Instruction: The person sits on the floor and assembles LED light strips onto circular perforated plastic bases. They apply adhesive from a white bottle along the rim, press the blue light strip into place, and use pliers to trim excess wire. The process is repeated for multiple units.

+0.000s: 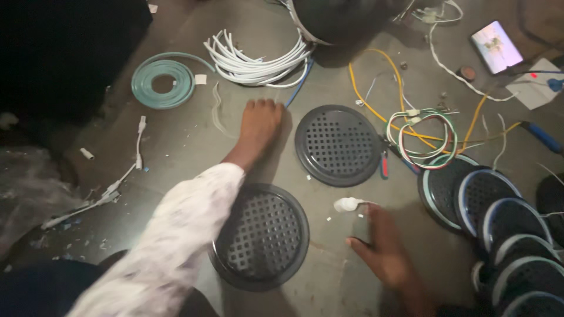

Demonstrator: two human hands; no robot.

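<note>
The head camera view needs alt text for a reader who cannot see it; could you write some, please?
Seen from above, a person's left hand reaches across a grey floor towards a bundle of white cables, while the right hand rests near a small white part. Two round black perforated grilles lie between them, more are stacked at right, and loose coloured wires lie beyond.

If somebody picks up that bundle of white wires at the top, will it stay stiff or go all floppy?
The bundle of white wires would probably droop, since its thin strands already lie bent in a loose arc. It looks light for its size. Nothing visibly ties it, so strands may slip apart. The left hand rests on the floor just below it.
</note>
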